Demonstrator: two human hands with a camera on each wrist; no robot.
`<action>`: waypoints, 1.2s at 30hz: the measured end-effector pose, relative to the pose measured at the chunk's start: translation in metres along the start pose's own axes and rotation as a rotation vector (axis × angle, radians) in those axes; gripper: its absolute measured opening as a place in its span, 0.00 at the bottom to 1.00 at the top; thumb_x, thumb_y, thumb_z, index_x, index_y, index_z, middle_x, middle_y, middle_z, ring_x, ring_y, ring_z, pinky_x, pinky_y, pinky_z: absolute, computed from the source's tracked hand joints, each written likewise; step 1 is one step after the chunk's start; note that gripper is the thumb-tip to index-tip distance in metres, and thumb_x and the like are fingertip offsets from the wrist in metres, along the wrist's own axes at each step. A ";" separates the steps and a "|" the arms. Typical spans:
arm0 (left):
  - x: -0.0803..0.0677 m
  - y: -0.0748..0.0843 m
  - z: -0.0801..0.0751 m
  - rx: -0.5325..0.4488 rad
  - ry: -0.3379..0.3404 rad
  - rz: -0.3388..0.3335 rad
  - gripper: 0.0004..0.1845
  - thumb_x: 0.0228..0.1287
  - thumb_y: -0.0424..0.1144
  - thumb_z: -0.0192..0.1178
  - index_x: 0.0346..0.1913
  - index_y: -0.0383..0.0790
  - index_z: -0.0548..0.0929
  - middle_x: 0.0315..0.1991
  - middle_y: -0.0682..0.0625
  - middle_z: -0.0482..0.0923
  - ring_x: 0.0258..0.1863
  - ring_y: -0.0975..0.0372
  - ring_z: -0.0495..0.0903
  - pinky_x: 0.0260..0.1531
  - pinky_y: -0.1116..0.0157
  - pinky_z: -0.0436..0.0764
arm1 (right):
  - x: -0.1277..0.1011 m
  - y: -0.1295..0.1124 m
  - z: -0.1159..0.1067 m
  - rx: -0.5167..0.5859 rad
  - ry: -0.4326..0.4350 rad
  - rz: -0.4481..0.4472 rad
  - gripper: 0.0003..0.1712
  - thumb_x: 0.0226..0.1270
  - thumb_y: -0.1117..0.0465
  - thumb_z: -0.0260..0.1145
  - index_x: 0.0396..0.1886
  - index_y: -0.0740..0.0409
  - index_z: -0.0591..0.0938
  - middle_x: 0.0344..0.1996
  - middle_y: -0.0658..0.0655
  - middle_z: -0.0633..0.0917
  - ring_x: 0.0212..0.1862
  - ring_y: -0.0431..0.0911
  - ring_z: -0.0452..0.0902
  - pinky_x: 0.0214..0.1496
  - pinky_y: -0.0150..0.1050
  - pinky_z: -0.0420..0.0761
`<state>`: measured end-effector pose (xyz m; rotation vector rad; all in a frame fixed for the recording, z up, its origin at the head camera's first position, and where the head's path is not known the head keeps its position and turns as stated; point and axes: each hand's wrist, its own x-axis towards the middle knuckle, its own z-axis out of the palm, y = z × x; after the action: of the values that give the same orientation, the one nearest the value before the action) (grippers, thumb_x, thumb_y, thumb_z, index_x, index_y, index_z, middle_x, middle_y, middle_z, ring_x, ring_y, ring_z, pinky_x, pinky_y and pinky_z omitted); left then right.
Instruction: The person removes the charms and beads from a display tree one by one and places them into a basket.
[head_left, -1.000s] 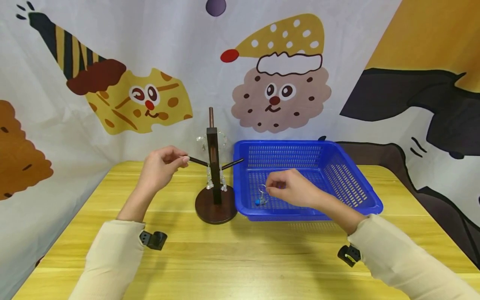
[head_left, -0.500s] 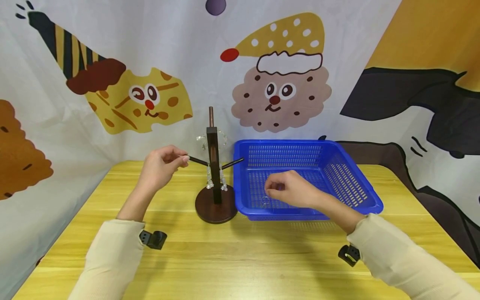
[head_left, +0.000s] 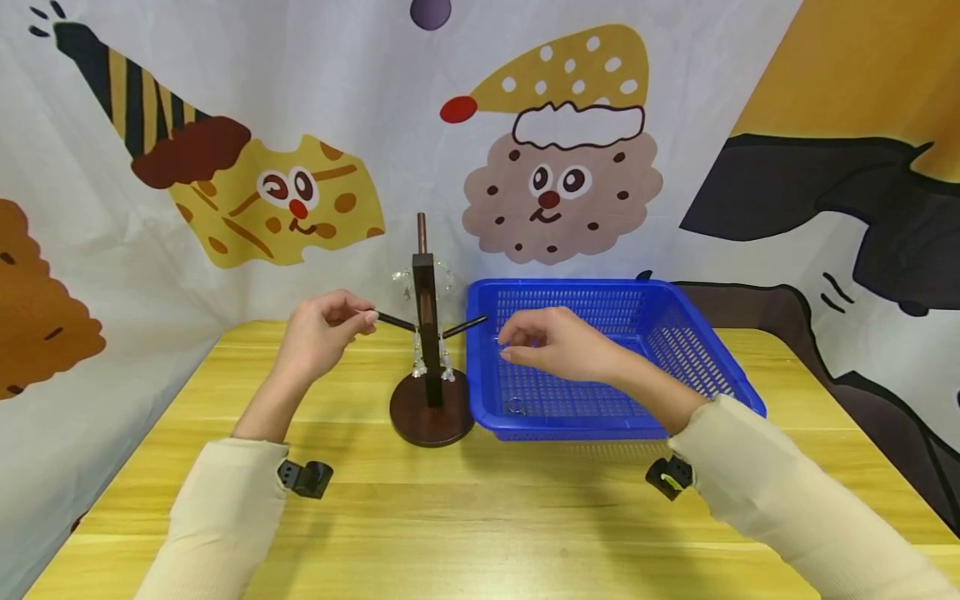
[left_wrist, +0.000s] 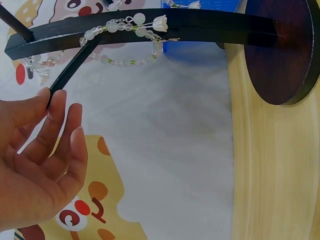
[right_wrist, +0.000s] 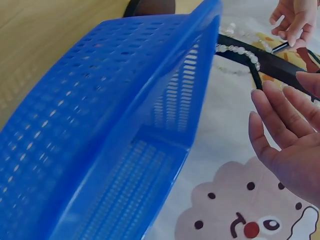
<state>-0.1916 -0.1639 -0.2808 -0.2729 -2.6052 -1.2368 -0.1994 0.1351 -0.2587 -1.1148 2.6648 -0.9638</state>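
Right hand (head_left: 558,343) has lifted from the floor of the blue perforated plastic basket (head_left: 705,358) and moved toward the right peg of the dark wooden jewellery stand (head_left: 427,333), fingers loosely extended; whether they hold anything cannot be told. A small clear ring-shaped trinket (head_left: 516,406) now lies on the basket floor near the front wall. Left hand (head_left: 318,333) still pinches the stand's left peg tip, unchanged. Clear beaded strands (left_wrist: 131,35) hang on the stand.
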 end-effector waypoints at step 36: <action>0.001 -0.001 -0.001 -0.005 -0.004 0.002 0.10 0.65 0.38 0.55 0.41 0.34 0.81 0.32 0.42 0.83 0.31 0.55 0.80 0.33 0.62 0.76 | 0.046 -0.010 0.052 0.063 -0.067 0.053 0.18 0.61 0.64 0.61 0.51 0.60 0.78 0.47 0.59 0.80 0.42 0.46 0.78 0.40 0.35 0.76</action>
<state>-0.1930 -0.1649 -0.2806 -0.2793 -2.6048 -1.2440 -0.2104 0.0719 -0.2878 -1.0395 2.5788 -0.9762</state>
